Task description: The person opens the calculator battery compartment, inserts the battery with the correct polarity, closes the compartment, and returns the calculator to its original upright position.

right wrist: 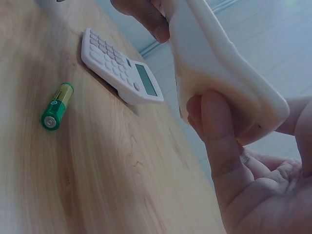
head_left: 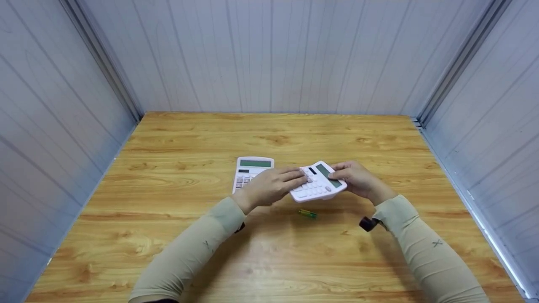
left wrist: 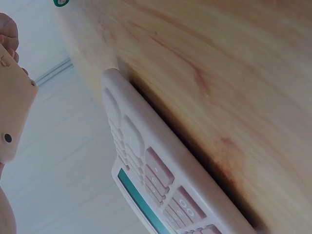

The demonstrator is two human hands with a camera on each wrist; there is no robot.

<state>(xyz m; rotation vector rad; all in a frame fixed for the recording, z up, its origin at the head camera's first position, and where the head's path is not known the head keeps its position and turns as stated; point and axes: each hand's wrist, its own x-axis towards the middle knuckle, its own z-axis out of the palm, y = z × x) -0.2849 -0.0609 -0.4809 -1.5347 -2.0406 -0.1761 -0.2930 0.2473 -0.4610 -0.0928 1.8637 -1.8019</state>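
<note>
A white calculator (head_left: 318,185) is held tilted above the table by both hands. My right hand (head_left: 363,180) grips its screen end, thumb on the front and fingers behind, as the right wrist view shows. My left hand (head_left: 269,185) holds the keypad end, fingers over the keys. A second white calculator (head_left: 255,163) lies on the table, partly covered by the left hand in the head view; its keys and screen show in the left wrist view. A green and gold battery (head_left: 308,213) lies on the table below the held calculator.
The wood-grain table (head_left: 202,139) is bounded by pale panelled walls (head_left: 269,54) at the back and both sides. A dark object (head_left: 368,224) is attached at the right wrist. The lying calculator is close beside the left hand.
</note>
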